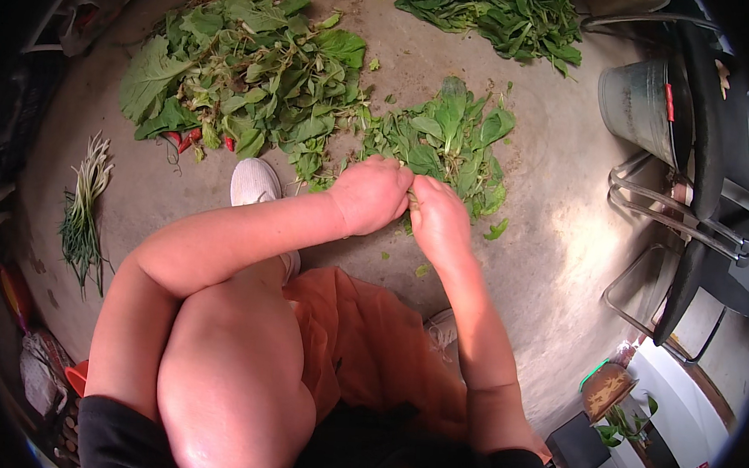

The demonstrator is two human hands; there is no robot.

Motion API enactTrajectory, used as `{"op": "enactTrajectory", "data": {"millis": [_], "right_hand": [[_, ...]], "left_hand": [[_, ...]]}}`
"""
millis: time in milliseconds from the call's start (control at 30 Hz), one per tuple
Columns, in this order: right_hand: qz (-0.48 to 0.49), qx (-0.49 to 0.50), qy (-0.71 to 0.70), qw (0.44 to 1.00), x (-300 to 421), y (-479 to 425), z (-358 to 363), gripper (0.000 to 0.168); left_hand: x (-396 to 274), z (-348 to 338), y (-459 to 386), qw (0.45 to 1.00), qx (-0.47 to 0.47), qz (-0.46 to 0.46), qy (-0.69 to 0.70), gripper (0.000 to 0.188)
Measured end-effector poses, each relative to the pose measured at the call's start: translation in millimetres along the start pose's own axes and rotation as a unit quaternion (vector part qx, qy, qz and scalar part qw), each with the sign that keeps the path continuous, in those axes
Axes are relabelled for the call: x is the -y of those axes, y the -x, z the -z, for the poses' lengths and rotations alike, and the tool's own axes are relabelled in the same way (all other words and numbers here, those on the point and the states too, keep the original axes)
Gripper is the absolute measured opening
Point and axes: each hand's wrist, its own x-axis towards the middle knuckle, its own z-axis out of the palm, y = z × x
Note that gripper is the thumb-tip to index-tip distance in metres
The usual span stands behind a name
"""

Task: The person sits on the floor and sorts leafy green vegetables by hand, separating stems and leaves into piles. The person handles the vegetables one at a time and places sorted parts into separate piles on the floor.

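My left hand and my right hand meet over the floor, fingers curled and almost touching. Between them a bit of a green stem shows, pinched by both; my fists cover most of it. Just beyond lies a small heap of leafy greens, loosely spread, with pale stems and roots among the leaves. To its left rises a larger pile of mixed leaves, some broad and wilted. Red peppers poke out at that pile's near edge.
A bunch of spring onions lies on the concrete floor at left. More dark greens are at the back. On the right are a metal bucket and metal-framed chairs. My white shoe stands near the large pile.
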Motion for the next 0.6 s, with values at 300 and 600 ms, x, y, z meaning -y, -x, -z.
{"op": "enactTrajectory", "data": {"millis": [300, 600], "right_hand": [[-0.111, -0.039, -0.225, 0.967, -8.4, 11.8, -21.8, 0.009], [-0.258, -0.164, -0.089, 0.948, -97.4, -14.6, -13.5, 0.026]], "left_hand": [[20.7, -4.8, -7.5, 0.837, 0.026, 0.219, 0.502, 0.028], [111.6, 67.0, -9.0, 0.898, -0.325, 0.143, -0.261, 0.035]]}}
